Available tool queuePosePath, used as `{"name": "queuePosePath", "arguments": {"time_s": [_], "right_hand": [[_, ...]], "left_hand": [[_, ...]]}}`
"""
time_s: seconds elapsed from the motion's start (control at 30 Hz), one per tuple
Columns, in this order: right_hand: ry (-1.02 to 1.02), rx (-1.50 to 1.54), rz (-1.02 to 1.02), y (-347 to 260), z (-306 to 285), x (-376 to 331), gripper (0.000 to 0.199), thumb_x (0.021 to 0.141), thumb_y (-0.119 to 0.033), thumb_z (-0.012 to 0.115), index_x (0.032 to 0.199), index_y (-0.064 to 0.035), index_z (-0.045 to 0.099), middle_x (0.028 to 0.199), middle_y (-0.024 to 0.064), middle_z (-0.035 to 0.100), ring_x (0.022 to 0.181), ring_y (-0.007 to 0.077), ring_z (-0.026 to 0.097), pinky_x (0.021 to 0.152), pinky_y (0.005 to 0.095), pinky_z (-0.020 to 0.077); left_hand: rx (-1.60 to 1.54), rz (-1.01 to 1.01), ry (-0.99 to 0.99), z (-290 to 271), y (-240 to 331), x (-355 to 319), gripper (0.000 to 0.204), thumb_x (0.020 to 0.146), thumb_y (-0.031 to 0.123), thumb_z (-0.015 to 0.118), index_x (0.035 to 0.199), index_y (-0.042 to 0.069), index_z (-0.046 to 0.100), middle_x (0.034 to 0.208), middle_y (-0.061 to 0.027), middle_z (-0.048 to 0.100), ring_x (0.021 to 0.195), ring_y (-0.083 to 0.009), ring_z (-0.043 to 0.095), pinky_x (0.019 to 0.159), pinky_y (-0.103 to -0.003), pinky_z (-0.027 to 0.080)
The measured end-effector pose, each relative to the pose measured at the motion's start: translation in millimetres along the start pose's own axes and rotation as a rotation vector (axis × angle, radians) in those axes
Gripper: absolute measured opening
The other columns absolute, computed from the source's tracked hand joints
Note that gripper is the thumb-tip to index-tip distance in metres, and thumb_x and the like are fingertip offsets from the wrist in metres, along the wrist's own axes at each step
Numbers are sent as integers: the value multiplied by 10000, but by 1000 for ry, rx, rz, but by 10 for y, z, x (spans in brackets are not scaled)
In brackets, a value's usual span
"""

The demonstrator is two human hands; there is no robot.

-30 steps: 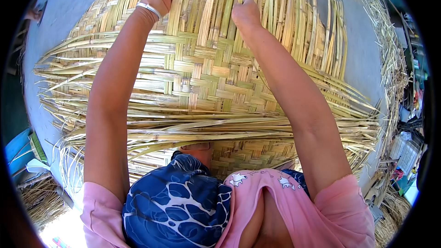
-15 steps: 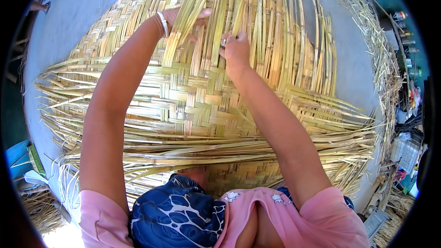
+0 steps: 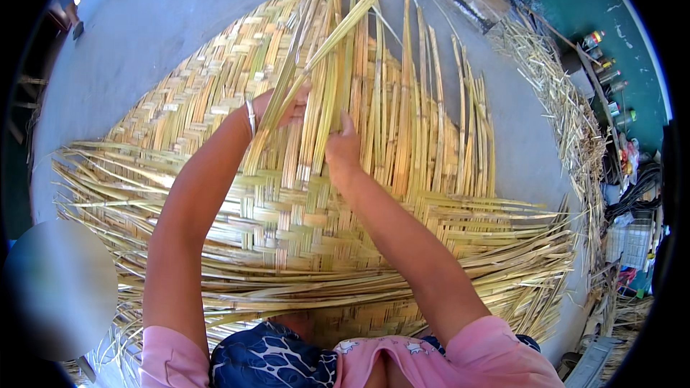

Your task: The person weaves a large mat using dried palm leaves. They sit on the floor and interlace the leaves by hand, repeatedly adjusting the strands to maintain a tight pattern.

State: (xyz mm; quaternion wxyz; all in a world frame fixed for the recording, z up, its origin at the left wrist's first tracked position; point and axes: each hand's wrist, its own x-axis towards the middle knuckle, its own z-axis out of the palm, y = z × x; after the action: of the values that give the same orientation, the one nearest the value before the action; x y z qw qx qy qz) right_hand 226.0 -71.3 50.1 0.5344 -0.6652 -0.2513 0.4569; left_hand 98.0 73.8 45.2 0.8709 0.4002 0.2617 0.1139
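A large mat (image 3: pixel 287 237) of split cane strips lies under my arms, its left and middle parts plaited in a checked pattern. My left hand (image 3: pixel 291 105), with a white bangle (image 3: pixel 251 116) at the wrist, is closed round a bundle of raised strips (image 3: pixel 295 72) that cross over it and partly hide its fingers. Close beside it on the right, my right hand (image 3: pixel 343 149) grips upright strips (image 3: pixel 332 100) at the weave's edge, thumb pointing up. Its other fingertips are hidden.
Loose strip ends (image 3: pixel 467 129) fan out over the grey floor (image 3: pixel 517 136) at the right. Cane scraps (image 3: pixel 568 115) are piled farther right, near bottles (image 3: pixel 611 86) and a white crate (image 3: pixel 631 241). A person's legs (image 3: pixel 75 14) show at the far left. A pale blurred disc covers the lower left.
The view has shifted, so the mat and my hands sit lower. The raised strips now cross each other above my left hand. More of the other person's legs shows.
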Motion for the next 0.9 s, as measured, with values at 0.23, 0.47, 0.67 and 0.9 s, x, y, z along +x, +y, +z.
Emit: {"name": "queuePosePath", "arguments": {"time_s": [0.23,0.47,0.67,0.9], "right_hand": [[31,222,145,-157,73,-112,524,866,53,389,1374,-10,274,1221,155,505,1031,206,539,863,280,450],[-238,-21,55,-248,-51,-149,492,888,-17,472,1355,-15,317,1106,138,555,892,165,561,750,284,479],[-532,-219,141,-396,-161,-82,388,876,-107,521,1255,-36,484,1001,113,606,894,167,576,786,288,463],[-527,-405,49,-305,-312,178,306,862,-276,584,1016,-12,579,735,75,623,588,154,602,502,292,505]], "left_hand": [[-32,-95,-166,247,188,-224,507,953,430,345,1156,3,528,1092,-149,622,949,-226,633,858,-356,497],[153,106,-51,157,51,-171,431,877,234,553,1243,26,462,1142,-156,580,1004,-249,609,751,-372,547],[293,147,361,294,253,-220,387,829,170,638,1179,54,522,981,-116,620,797,-164,602,528,-253,514],[-219,641,481,-25,305,-675,206,887,229,535,958,49,606,906,-89,647,813,-173,605,760,-317,495]]}}
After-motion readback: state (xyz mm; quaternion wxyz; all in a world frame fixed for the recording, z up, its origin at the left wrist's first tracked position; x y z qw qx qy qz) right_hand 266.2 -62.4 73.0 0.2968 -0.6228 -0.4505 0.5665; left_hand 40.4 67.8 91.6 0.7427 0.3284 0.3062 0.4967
